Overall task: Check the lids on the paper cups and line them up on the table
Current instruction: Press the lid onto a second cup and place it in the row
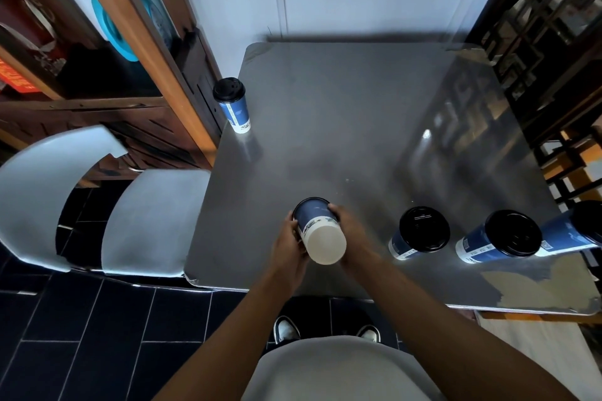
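A person standing at the near edge of a grey metal table (342,114) held a blue paper cup (317,228) between both hands, tipped over so that its white base faced the camera and its lidded end pointed away and down toward the tabletop; only a thin dark edge showed at that far end, and the lid itself could not be made out. The left hand (290,242) curled its fingers around the cup's left side while the right hand (350,231) wrapped the right side, fingertips reaching up near the dark far edge. The cup's wall was deep blue with a white band and dark printed markings near the base. To the right, along the table's near edge, three more blue cups stood in a row, each capped with a black domed lid: the nearest cup (420,233), the middle cup (498,236) just beside it, and a third cup (573,228) partly cut off by the frame's right edge. A fifth lidded cup (232,104) stood alone at the table's far left edge, well apart from the others. A pale grey chair (153,221) sat against the table's left side on a dark tiled floor (81,335)
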A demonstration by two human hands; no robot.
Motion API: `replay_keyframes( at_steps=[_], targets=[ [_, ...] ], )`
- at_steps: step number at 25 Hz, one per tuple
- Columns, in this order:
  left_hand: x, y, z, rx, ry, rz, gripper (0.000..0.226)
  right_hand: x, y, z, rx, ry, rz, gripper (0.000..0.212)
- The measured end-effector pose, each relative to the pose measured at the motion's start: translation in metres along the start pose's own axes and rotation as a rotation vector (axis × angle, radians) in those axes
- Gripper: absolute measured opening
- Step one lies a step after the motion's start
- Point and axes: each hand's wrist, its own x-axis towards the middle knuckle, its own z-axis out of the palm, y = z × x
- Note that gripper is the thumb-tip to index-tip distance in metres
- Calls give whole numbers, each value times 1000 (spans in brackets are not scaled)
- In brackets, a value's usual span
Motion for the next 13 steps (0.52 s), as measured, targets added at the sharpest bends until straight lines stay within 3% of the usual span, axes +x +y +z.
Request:
replay_keyframes(
  at_steps=[5,9,13],
  targets=[
    [1,4,-7,142,88,-16,29,0,-8,-1,-56,-29,-17,36],
    [6,3,-2,156,16,73,86,-7,-14,6,-63,-60,-30,33],
    [3,3,-1,165,3,101,90,-8,-15,5,-97,-50,-46,34]
  ],
)
